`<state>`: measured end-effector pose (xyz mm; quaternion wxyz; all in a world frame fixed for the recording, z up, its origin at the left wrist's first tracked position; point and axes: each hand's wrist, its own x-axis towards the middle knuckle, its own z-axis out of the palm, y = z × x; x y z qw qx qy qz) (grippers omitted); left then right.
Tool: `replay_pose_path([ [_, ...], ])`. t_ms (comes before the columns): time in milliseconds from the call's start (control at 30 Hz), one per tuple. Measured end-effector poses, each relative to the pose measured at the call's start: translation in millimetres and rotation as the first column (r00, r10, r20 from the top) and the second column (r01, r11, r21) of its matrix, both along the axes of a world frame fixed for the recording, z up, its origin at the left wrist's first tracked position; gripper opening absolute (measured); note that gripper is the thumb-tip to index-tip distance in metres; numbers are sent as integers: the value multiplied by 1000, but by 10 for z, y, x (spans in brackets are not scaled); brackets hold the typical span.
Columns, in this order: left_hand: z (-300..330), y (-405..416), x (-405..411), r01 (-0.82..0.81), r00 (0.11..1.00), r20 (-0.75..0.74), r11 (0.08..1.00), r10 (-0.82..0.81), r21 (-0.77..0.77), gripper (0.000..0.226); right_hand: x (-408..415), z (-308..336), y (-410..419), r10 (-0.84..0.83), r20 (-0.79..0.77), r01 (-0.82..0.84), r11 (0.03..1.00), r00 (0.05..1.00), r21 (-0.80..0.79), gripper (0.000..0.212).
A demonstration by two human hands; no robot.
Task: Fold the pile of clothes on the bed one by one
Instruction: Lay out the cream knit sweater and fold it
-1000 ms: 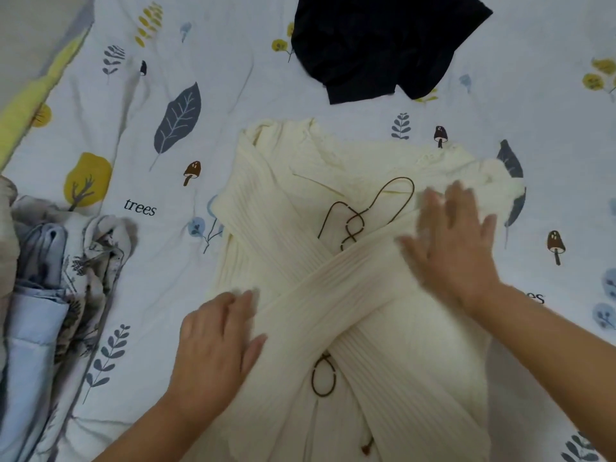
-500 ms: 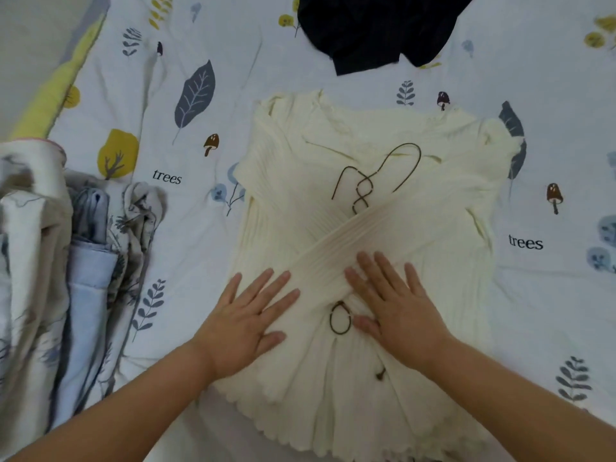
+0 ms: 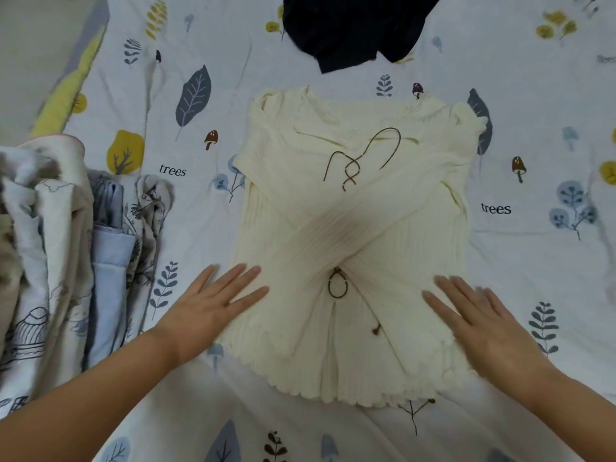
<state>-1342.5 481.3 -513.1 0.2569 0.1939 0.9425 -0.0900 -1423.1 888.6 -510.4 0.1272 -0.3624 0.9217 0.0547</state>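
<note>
A cream ribbed sweater (image 3: 353,235) with brown lacing lies flat in the middle of the bed, its two sleeves crossed over the front. My left hand (image 3: 213,305) lies flat with spread fingers on the sweater's lower left edge. On the lower right edge rests my right hand (image 3: 480,325), also flat with straight fingers. Neither hand grips the fabric. A dark navy garment (image 3: 350,25) lies crumpled beyond the sweater's collar.
The bed sheet (image 3: 533,95) is white with printed leaves, mushrooms and the word "trees". A stack of folded pale blue and patterned clothes (image 3: 66,255) sits at the left. The bed's yellow-trimmed edge (image 3: 63,95) runs along the upper left.
Both hands have slid outward from the sweater's middle to its lower left and right edges, staying flat on the fabric. A second ago the right hand was up on the right sleeve.
</note>
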Motion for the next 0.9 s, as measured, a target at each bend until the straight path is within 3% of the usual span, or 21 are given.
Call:
replay_pose_path([
  [100,-6,-10,-46,-17,999,-34,997,20,77,128,59,-41,120,-2,50,2,1000,999,-11,122],
  [167,-23,5,-77,-32,999,-2,980,33,196,110,47,-52,93,-11,97,16,999,995,-50,118],
  [333,-21,88,-216,-291,957,122,842,265,454,63,7,-29,-58,-44,213,79,984,976,-160,82],
  [433,77,104,-395,-517,855,316,631,411,578,33,-64,37,-126,-157,373,280,911,914,-304,49],
  [533,232,105,-618,-755,630,592,214,503,620,17,-227,175,-171,-243,527,472,805,814,-358,32],
  [600,321,93,-797,-806,489,695,-32,528,591,6,-369,286,-206,-299,609,595,716,735,-366,26],
  [667,368,75,-1011,-779,446,700,-143,558,610,17,-539,385,-270,-357,639,690,605,682,-398,16],
  [767,417,72,-1367,-716,420,688,-250,591,651,11,-821,471,-363,-414,646,762,436,642,-478,18],
  [900,462,40,-1843,-646,402,685,-343,608,682,18,-1270,469,-444,-489,610,780,330,623,-532,19],
])
